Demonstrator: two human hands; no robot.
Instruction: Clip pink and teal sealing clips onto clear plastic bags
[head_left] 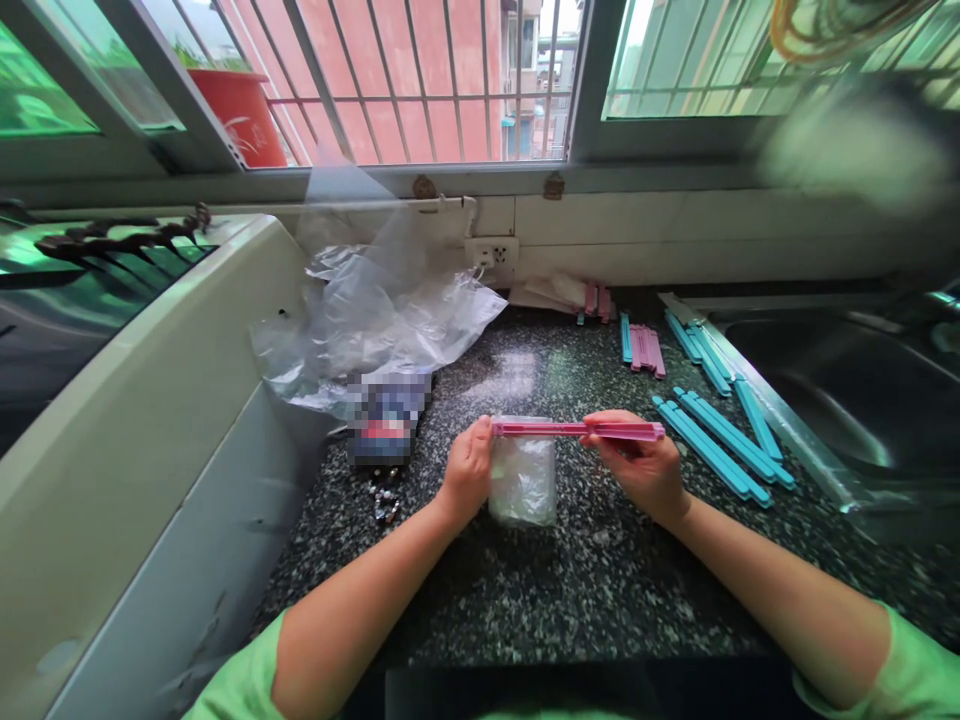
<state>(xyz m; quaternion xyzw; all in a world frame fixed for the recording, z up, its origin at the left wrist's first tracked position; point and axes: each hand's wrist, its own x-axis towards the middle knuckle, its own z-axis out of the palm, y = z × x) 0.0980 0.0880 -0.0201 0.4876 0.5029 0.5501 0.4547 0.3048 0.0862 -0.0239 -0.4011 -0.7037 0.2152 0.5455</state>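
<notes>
Both hands grasp one long pink clip [555, 429]: the left hand [466, 470] pinches its nine o'clock end and the edge of a clear plastic bag [523, 485], while the right hand [645, 465] grips it toward three o'clock. The bag lies just below the clip, at seven o'clock, over a dark speckled counter [570, 600]. Measured from the clip, crumpled clear plastic [382, 330] sits at ten o'clock, short pink clips [646, 350] at two, and long teal clips [712, 450] at three, near a metal sink [862, 380].
</notes>
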